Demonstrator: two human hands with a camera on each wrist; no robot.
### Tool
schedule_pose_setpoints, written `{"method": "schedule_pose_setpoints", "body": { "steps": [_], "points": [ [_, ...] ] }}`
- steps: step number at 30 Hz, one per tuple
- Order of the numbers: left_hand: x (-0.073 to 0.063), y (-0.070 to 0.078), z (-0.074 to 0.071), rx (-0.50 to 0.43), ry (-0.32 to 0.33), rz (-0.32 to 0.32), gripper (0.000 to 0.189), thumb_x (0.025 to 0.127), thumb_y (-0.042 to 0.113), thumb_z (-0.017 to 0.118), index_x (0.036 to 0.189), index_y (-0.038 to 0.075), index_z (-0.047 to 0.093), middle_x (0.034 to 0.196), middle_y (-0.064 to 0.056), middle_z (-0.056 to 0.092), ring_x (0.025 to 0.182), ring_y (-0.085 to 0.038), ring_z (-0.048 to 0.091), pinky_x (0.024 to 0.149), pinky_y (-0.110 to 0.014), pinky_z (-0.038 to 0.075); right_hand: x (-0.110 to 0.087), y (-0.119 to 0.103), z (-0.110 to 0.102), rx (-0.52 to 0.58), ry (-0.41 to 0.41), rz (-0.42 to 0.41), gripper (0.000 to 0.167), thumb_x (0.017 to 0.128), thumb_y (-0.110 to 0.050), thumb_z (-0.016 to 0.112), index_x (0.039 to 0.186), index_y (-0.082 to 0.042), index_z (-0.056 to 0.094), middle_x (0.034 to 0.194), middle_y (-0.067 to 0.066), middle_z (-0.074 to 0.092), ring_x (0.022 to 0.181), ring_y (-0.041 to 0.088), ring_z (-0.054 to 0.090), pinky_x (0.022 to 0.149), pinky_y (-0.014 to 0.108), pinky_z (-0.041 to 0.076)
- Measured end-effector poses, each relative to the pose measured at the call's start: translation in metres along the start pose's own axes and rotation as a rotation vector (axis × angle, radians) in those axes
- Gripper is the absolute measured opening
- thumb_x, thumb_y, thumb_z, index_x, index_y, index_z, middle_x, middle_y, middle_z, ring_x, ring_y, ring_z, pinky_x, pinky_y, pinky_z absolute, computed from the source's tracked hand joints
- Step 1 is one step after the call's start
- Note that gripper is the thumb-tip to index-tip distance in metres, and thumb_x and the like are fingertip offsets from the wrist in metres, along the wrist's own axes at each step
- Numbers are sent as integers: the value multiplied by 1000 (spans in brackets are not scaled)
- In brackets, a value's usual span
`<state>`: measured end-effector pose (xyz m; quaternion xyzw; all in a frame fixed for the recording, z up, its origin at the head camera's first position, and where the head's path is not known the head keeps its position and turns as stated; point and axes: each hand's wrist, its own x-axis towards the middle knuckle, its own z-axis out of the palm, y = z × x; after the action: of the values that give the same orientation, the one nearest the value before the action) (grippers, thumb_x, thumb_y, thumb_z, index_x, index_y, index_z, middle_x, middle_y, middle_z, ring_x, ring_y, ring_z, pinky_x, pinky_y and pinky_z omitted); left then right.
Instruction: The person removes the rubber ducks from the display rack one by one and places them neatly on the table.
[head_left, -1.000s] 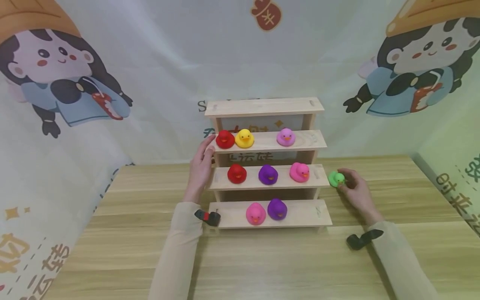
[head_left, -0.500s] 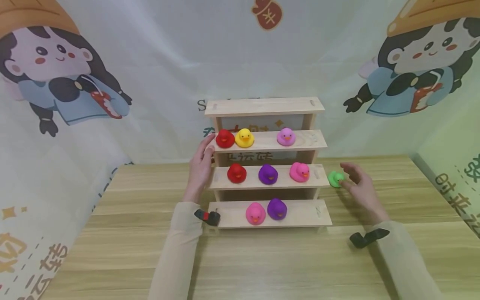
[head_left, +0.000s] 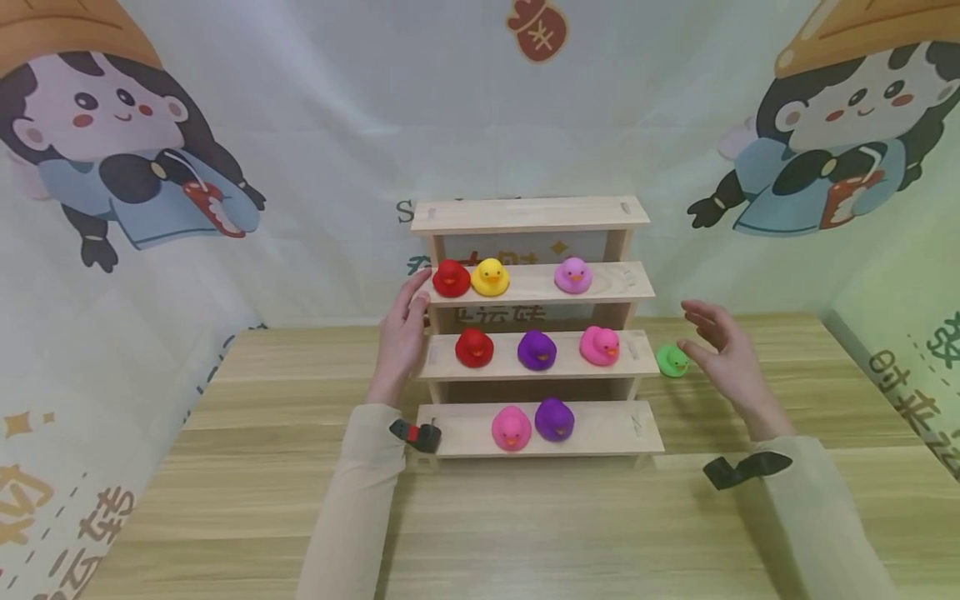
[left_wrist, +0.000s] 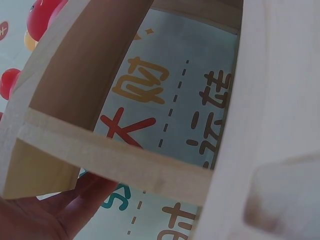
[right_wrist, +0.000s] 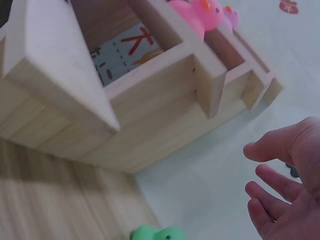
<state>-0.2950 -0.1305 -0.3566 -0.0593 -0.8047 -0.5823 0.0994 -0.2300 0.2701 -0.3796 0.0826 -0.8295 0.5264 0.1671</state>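
Observation:
A stepped wooden display rack [head_left: 528,215] stands on the table with rubber ducks along its shelves. At its left end my left hand [head_left: 401,333] grips the second shelf from the top, beside a red rubber duck [head_left: 451,279]. In the left wrist view, fingers [left_wrist: 92,202] of that hand reach behind the shelf's end. Right of the rack, a green rubber duck [head_left: 672,361] sits on the table. My right hand [head_left: 729,360] is just right of that duck, fingers spread and holding nothing. The right wrist view shows the green duck's top [right_wrist: 159,233] low in frame, apart from the hand.
The second shelf also bears a yellow duck [head_left: 491,277] and a lilac duck [head_left: 573,276]. Red [head_left: 474,347], purple [head_left: 537,350] and pink [head_left: 600,346] ducks sit one shelf lower. The lowest shelf holds pink [head_left: 512,428] and purple [head_left: 554,419] ducks. A printed cloth [head_left: 480,108] hangs behind.
My right hand has let go of the green duck, opened its fingers and drawn back to the right. The duck stays beside the rack. My left hand has not moved.

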Motion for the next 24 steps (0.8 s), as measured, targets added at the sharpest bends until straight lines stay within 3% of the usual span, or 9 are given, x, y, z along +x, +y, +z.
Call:
{"method": "schedule_pose_setpoints", "body": {
  "steps": [7, 17, 24],
  "points": [
    [-1, -1, 1, 0, 0, -6, 42, 104, 33, 36, 145, 28, 44, 151, 1, 37, 136, -22, 35, 108, -46, 33, 2, -22, 3, 5, 14, -62, 51, 90, 9, 58, 139, 5, 43, 137, 24, 46, 129, 30, 43, 105, 22, 34],
    [1, -2, -1, 13, -31, -15, 43, 105, 32, 35, 147, 28, 41, 153, 2, 34, 135, -25, 37, 106, -48, 36, 12, -52, 14, 43, 14, -110, 48, 90, 8, 59, 136, 5, 48, 137, 21, 49, 130, 24, 44, 108, 28, 33],
    [4, 2, -6, 3, -100, -51, 45, 105, 34, 34, 149, 29, 37, 155, 1, 30, 135, -27, 36, 106, -49, 36, 20, -66, 24, 81, -28, -144, 43, 91, 6, 60, 134, 4, 53, 139, 18, 49, 132, 21, 41, 110, 31, 31]
  ]
}}
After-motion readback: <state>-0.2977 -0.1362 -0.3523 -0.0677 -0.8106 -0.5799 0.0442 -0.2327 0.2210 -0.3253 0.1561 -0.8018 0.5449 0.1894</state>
